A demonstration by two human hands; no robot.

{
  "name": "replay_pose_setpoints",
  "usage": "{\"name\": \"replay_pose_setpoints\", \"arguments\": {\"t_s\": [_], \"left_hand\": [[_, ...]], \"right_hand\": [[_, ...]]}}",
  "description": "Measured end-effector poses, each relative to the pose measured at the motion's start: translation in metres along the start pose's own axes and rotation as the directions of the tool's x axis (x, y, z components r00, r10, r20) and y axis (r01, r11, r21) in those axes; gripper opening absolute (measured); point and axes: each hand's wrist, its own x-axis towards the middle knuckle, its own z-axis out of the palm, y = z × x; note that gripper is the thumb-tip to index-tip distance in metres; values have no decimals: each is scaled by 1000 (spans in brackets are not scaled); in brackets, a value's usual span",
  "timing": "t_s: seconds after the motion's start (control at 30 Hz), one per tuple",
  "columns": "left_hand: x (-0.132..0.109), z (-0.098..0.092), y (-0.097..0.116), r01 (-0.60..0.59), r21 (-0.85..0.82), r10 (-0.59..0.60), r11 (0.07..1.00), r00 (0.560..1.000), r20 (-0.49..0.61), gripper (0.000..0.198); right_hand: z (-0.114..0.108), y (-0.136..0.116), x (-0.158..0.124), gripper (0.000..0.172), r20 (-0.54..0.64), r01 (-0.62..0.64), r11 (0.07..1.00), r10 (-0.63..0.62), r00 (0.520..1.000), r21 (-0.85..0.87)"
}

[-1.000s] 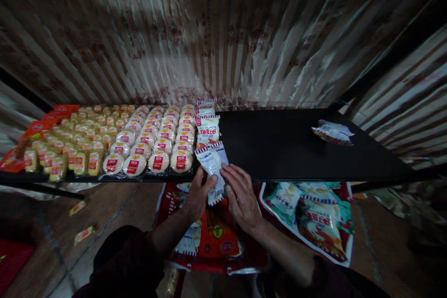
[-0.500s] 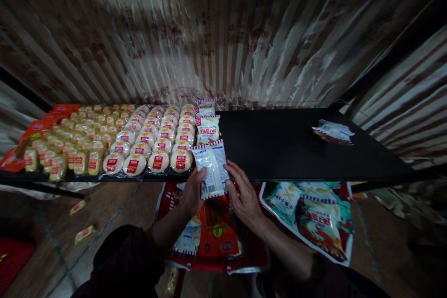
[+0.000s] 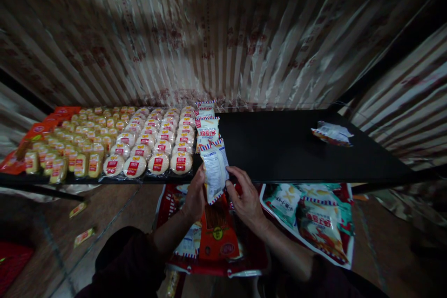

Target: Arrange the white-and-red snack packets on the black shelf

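The head view looks down on a black counter (image 3: 286,146) set against a striped curtain (image 3: 216,32). At the counter's near edge, about the middle, the left hand (image 3: 194,199) grips a white packet (image 3: 214,170) with red-and-blue striped ends, fingers closed on its left edge. The right hand (image 3: 247,201) has its fingers half curled, the tips meeting the packet's lower right edge. The packet stands tilted, its top over the counter and its bottom hanging past the edge between the two hands. Just behind it, two like packs (image 3: 207,128) lie in a column running to the back. Touching that column on the left are tidy rows of round cakes (image 3: 157,142) in clear wrap with red labels, then rows of small yellow bars (image 3: 70,151), then orange pouches (image 3: 39,128) at the far left end. Well apart, near the right end, lies a crumpled wrapper (image 3: 331,132). Below the counter, large printed bags (image 3: 314,221) lie on the floor, one orange (image 3: 218,235) between the forearms, and two stray sweets (image 3: 78,208) lie to the left.
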Motion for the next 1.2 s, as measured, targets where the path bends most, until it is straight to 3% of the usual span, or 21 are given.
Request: {"name": "replay_pose_setpoints", "arguments": {"t_s": [0.13,0.3,0.5,0.63,0.7,0.83,1.03,1.2], "left_hand": [[-1,-7,-3,-50,41,45,998,993,110,60],[-5,-13,1,-171,305,137,937,982,129,55],[-1,-11,1,-308,490,282,816,951,127,54],[6,-11,2,-371,623,384,689,915,120,51],[9,-11,3,-393,696,447,602,887,114,49],[13,-10,5,-393,784,520,481,848,106,46],[22,-13,4,-384,813,486,437,862,146,46],[31,-18,2,-386,820,460,423,871,172,48]], "right_hand": [[-5,-1,0,42,112,-28,993,15,994,117],[-8,-4,4,50,192,-47,964,-4,981,262],[-11,-10,19,49,307,-229,884,104,946,406],[-5,-5,22,54,373,-401,736,215,903,546],[0,-3,22,57,353,-426,676,255,900,601],[5,-4,28,57,250,-376,711,280,927,595],[15,-2,42,56,264,-397,721,297,918,569],[23,10,53,52,170,-405,736,376,911,542]]}}
